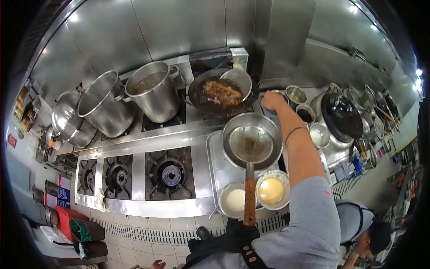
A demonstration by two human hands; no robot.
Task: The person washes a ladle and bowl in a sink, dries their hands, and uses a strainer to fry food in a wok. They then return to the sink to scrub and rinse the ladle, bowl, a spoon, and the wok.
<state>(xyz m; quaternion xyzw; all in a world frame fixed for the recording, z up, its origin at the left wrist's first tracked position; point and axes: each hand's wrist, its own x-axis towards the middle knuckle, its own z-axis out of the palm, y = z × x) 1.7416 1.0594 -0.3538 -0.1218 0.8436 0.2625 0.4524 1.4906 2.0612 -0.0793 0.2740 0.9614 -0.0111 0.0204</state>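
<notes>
My right hand (271, 99) reaches far forward over the small metal containers at the right of the stove. Its fingers look closed beside the rim of a metal container (282, 94); what they hold, if anything, is hidden. Left of it, browned food (222, 93) bubbles in dark oil in a wok (199, 104), and a round metal ladle or strainer bowl (237, 82) leans over it. Below my right forearm, a strainer with a wooden handle (250, 201) rests across a metal bowl (227, 150). Only a bit of my left hand (157, 264) shows at the bottom edge.
Two tall stockpots (154, 98) and a domed lidded pot (67, 116) line the back left. Gas burners (170, 175) lie in front. Bowls of yellow liquid (271, 190) and white liquid (235, 200) sit near the edge. A co-worker (358, 224) bends at the right.
</notes>
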